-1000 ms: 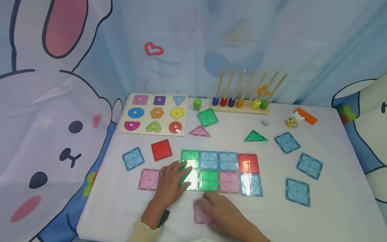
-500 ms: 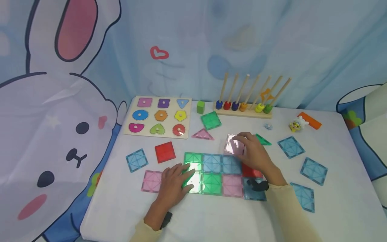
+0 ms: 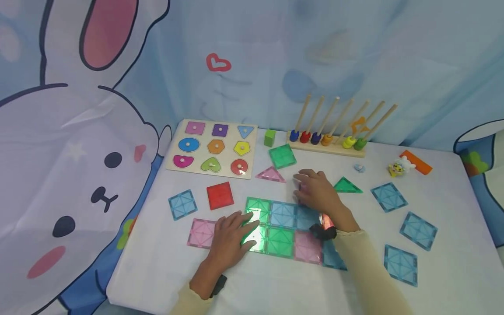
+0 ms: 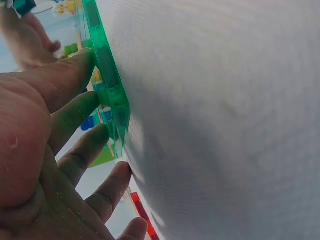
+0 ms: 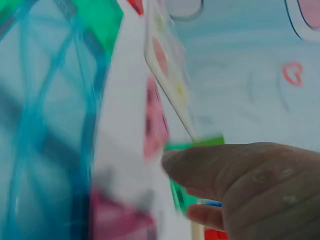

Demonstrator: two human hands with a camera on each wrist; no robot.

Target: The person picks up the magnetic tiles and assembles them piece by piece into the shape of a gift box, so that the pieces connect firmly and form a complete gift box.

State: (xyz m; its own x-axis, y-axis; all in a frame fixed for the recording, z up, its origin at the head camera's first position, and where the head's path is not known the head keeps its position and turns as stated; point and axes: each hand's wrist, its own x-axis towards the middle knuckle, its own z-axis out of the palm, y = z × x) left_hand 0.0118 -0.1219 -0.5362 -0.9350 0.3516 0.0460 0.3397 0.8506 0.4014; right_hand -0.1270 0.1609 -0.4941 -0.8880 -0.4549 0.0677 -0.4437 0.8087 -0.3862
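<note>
Magnetic tiles lie edge to edge in two rows; a green tile (image 3: 280, 241), a blue tile (image 3: 282, 214) and a pink tile (image 3: 308, 247) are among them. My left hand (image 3: 230, 240) rests, fingers spread, at the left end; its fingertips touch a green tile's edge (image 4: 112, 85). My right hand (image 3: 316, 192) hovers behind the top row, its sleeve and wrist strap covering part of the right end. Under it another pink tile (image 5: 122, 222) shows, blurred, beside a blue tile (image 5: 45, 125). My right thumb (image 5: 200, 167) is extended, apart from that pink tile.
Loose tiles surround the rows: a red one (image 3: 220, 195), a pink triangle (image 3: 271, 174), a green triangle (image 3: 347, 185) and several blue squares (image 3: 400, 264). Behind stand a shape puzzle board (image 3: 212, 149), a green block (image 3: 269, 138), a peg stacker (image 3: 328, 148) and a small figurine (image 3: 399, 166).
My right hand carried a pink tile from the front of the table to behind the top row, then its fingers came away from it. My left hand stayed on the green tiles.
</note>
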